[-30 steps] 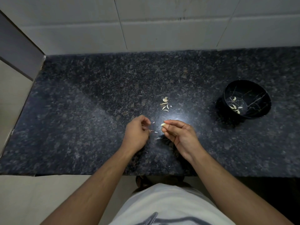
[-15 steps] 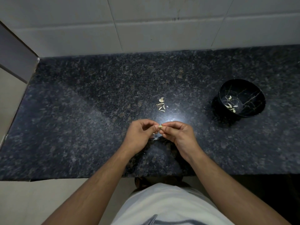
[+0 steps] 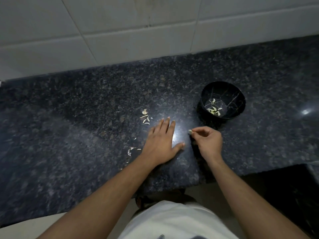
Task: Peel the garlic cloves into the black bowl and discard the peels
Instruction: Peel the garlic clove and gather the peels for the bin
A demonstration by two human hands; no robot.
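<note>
Bowl point(image 3: 223, 100): back right on the counter point(image 3: 86, 109), several peeled cloves inside; part done by my reckoning
Peels point(image 3: 145, 116): loose on the counter just beyond the left hand, more point(image 3: 132, 150) by its wrist; none discarded yet
Clove point(image 3: 189, 131): pale, pinched at the fingertips of the right hand point(image 3: 208, 141), near the bowl, not yet in
Left hand point(image 3: 161, 144): fingers straight, flat over the counter, holding nothing

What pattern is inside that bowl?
Black with thin pale crack-like veins, seen in the head view: bowl.
</note>
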